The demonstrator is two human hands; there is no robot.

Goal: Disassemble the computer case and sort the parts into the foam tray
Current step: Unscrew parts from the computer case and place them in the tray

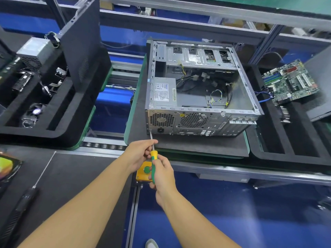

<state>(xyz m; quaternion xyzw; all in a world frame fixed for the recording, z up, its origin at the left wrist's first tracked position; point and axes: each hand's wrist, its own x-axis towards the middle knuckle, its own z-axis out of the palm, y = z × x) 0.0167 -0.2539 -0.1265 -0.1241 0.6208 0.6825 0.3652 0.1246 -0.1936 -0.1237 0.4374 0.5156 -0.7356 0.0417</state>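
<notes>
Computer case [193, 99], with its open side turned upward, is shown lying on a dark mat [197, 145] at centre, between two foam trays. At far left, a black powered driver [19, 208] is laid on the worktop [71, 167]. Behind it, the left foam tray [59, 129] is seen with small parts in its compartments, and a dark side panel [80, 51] is stood upright in it. At lower centre, the shaft of a screwdriver [153, 155] is pinched by the fingers of the left hand [138, 154], while its yellow-and-green handle is gripped by the right hand [163, 176]. The tip is set against the lower left corner of the case's rear face. A power supply [163, 92] is seen mounted inside the case. At right, a motherboard [293, 81] is rested, tilted, in the right foam tray [290, 159].
</notes>
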